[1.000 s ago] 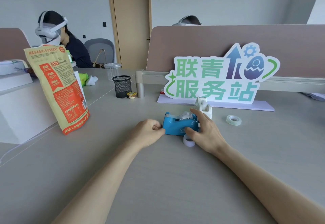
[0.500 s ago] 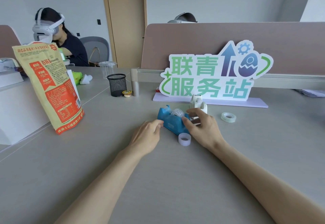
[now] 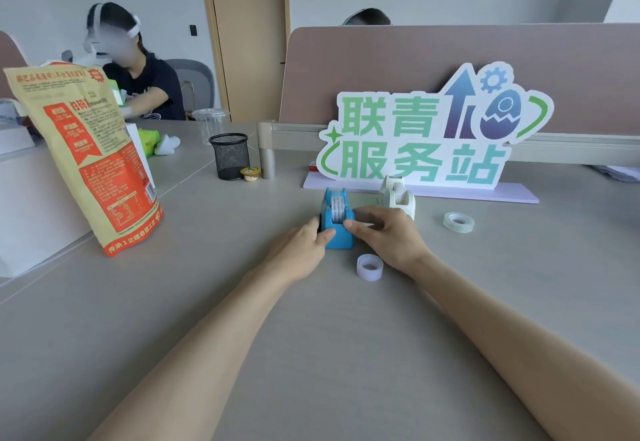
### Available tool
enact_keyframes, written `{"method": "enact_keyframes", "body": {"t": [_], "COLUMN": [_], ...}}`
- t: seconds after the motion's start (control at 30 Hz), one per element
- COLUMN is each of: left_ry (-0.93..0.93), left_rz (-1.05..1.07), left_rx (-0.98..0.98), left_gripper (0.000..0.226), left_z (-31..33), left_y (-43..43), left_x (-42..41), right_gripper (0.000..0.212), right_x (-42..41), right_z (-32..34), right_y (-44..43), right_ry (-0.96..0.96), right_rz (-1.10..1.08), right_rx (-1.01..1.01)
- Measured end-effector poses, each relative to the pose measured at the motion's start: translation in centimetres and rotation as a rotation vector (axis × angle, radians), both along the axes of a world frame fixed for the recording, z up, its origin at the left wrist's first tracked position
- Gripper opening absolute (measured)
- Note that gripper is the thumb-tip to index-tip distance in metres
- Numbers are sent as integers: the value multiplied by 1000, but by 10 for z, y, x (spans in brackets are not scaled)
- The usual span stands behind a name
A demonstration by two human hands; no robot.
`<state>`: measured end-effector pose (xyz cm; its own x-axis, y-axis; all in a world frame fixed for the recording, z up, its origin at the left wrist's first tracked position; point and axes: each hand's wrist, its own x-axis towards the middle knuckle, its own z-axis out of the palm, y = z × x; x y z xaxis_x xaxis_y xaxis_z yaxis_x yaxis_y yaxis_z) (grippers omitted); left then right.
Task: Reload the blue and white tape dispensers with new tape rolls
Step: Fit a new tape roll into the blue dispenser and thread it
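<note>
The blue dispenser (image 3: 338,234) now stands end-on to the camera, where 1 second ago it lay side-on: the 2 hands have swung it round. A tape roll (image 3: 336,210) sits in its cradle, so this 1 looks nearly reloaded. The left hand (image 3: 299,246) grips its left wall, and the right hand (image 3: 384,238) pinches the right wall. It rests on the desk (image 3: 346,343), just before the white dispenser (image 3: 398,196). A whitish ring (image 3: 370,267) lies near, and a clear roll (image 3: 459,222) lies further right.

The grey surface (image 3: 214,319) bears a blue dispenser (image 3: 338,241), a white dispenser (image 3: 398,196) near it, a clear roll (image 3: 459,223), a white ring (image 3: 369,276), a sign (image 3: 420,166), a mesh cup (image 3: 229,158) and a bag (image 3: 93,170).
</note>
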<state>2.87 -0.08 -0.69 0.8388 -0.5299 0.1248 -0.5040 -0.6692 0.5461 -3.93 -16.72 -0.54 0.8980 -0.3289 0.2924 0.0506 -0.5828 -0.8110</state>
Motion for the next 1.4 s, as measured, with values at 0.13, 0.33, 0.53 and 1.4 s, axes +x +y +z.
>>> {"method": "enact_keyframes", "body": {"t": [0.13,0.33,0.53,1.4], "left_ry": [-17,-22,-74,-86], "left_rz": [43,89,89,-355], "left_rx": [41,61,95,-171], "left_gripper": [39,35,35,41], "left_z": [0,1,2,-3], "left_y": [-13,-29,-40,9], "left_x": [18,42,53,-62], "right_gripper": [42,43,34,22], "right_x": [24,49,58,-57], "right_z": [-5,-6,-8,-7], "right_y": [-2,-9,-14,-8], "right_ry": [-38,-50,-40,70], "right_rz": [-58,-128,-121,-13], "right_rx": [-40,-115,-120,-341]}}
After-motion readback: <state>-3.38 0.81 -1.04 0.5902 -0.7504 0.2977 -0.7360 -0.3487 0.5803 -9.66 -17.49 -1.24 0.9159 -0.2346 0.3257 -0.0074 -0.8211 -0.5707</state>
